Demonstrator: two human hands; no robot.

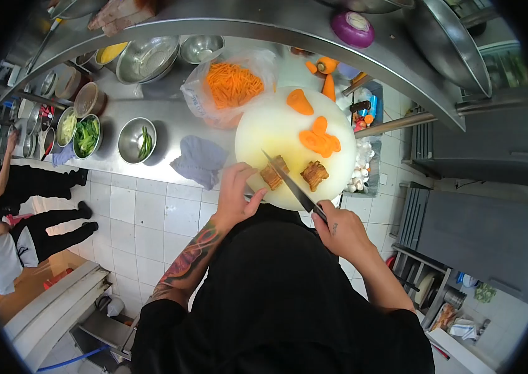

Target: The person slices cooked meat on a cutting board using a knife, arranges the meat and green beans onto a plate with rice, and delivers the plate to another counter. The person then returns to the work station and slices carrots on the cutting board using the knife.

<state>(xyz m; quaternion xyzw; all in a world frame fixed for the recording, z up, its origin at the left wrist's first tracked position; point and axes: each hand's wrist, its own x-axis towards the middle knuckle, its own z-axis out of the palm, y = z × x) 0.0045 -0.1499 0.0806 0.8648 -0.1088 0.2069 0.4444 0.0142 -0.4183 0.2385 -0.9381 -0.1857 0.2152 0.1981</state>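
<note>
Left brown block (270, 177), on board (257, 134) over worktop (169, 144), knife (299, 194) across it in view: probably light, tender, slick; hold by left side, fingertips tucked | left hand (236, 192): loosely spread, beside block, contact unclear | right hand (342, 229): gripping knife.

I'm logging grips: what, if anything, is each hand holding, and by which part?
The right hand holds the knife by its handle. The left hand is beside a brown food piece; any hold there is unclear.
</note>
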